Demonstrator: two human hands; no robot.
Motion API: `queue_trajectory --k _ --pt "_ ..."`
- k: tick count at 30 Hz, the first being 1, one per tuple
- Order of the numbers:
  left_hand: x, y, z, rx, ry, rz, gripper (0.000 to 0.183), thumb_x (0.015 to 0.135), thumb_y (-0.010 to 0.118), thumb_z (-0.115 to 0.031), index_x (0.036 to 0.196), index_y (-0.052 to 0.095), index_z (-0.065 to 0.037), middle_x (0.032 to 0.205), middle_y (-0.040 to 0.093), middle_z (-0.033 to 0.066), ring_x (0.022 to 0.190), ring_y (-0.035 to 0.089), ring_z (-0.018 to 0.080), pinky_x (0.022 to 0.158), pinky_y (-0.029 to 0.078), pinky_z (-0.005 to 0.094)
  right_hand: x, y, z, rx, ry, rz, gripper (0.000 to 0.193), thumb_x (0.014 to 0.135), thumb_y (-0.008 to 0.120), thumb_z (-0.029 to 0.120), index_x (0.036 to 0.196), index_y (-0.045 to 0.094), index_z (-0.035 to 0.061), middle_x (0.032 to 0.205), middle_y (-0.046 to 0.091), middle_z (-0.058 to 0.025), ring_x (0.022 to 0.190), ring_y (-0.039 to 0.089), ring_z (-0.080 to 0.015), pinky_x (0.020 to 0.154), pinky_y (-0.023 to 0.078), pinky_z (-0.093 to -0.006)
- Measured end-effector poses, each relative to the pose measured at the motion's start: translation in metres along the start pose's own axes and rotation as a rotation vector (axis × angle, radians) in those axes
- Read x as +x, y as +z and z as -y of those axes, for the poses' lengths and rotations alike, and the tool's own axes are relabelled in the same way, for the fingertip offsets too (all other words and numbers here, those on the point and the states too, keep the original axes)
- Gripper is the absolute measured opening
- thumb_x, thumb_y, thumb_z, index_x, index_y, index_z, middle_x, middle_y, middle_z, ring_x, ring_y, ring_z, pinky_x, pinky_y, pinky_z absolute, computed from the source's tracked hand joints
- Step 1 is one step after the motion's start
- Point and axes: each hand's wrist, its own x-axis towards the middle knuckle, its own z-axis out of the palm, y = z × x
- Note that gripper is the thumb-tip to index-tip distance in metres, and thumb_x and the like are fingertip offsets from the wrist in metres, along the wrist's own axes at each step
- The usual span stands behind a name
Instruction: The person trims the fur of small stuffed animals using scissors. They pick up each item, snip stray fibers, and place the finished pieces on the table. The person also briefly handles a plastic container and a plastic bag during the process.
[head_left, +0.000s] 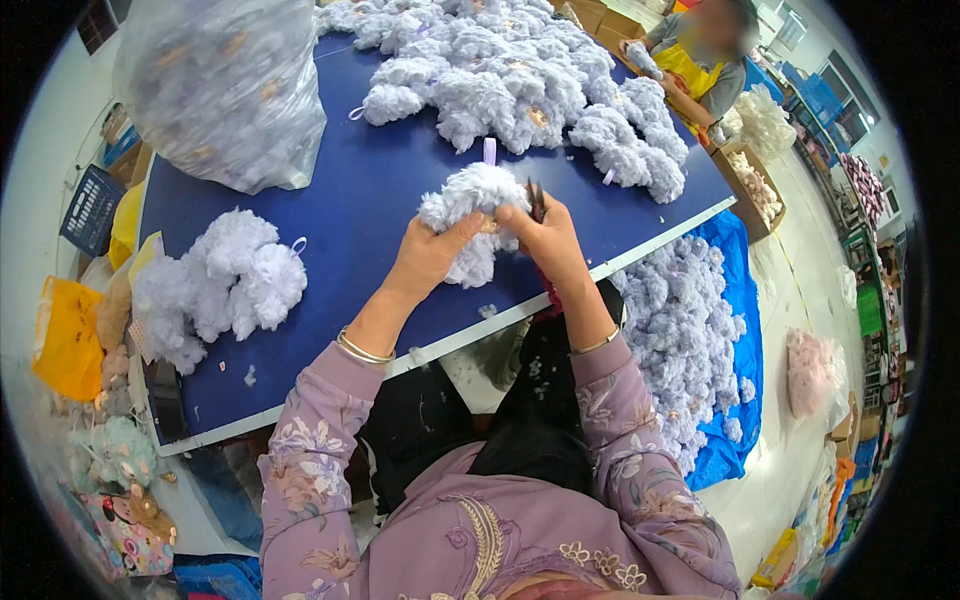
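Above the near edge of the table I hold a fluffy pale-lilac plush piece (468,190) with a lilac ribbon loop at its top and a small tan patch in its middle. My left hand (432,246) is closed on its left side, thumb by the patch. My right hand (548,238) pinches the right side. Dark scissors (537,198) are also tucked in that hand, blades pointing up and away; their handle is mostly hidden by the palm. Two or so similar plush pieces (235,275) lie to the left, one with a ribbon loop.
A big heap of lilac plush pieces (490,85) covers the far side of the blue table (350,215). A clear bag (225,95) stuffed with more stands far left. Right of the table, a blue sheet (742,350) carries another pile. A co-worker (700,65) sits far right.
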Motion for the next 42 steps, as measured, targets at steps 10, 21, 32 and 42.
queue_trajectory --k 10,21,32,42 --pt "-0.001 0.002 0.009 0.268 0.007 0.014 0.035 0.089 0.067 -0.015 0.118 0.058 0.001 0.108 0.062 0.0060 0.097 0.058 0.0106 0.082 0.049 0.0271 0.003 0.010 -0.021 0.261 -0.013 -0.062 0.034 0.084 0.072 0.021 0.107 0.063 -0.0030 0.099 0.068 -0.0074 0.088 0.062 -0.0125 0.080 0.049 -0.0272" --pt "-0.001 0.001 0.002 0.257 -0.137 0.097 0.032 0.088 0.067 -0.018 0.113 0.062 0.000 0.100 0.064 0.0021 0.086 0.057 0.0084 0.076 0.048 0.0262 0.007 -0.008 -0.042 0.175 -0.139 -0.164 0.036 0.084 0.069 0.025 0.108 0.061 -0.0008 0.099 0.065 -0.0050 0.087 0.060 -0.0103 0.077 0.049 -0.0264" --pt "-0.008 0.017 0.011 0.752 -0.015 0.186 0.026 0.086 0.061 -0.020 0.099 0.063 0.002 0.083 0.067 0.0213 0.069 0.065 0.0332 0.063 0.051 0.0395 0.002 0.011 -0.032 0.164 -0.073 -0.136 0.023 0.088 0.064 0.019 0.100 0.063 -0.0007 0.089 0.065 -0.0027 0.077 0.058 -0.0087 0.068 0.047 -0.0245" --pt "-0.012 0.022 0.028 0.725 0.173 0.073 0.029 0.089 0.056 -0.022 0.104 0.059 0.002 0.081 0.065 0.0219 0.073 0.063 0.0384 0.067 0.050 0.0438 0.005 0.028 -0.028 0.351 -0.062 -0.227 0.023 0.093 0.058 0.021 0.100 0.063 -0.0009 0.089 0.063 -0.0025 0.077 0.057 -0.0090 0.067 0.046 -0.0243"
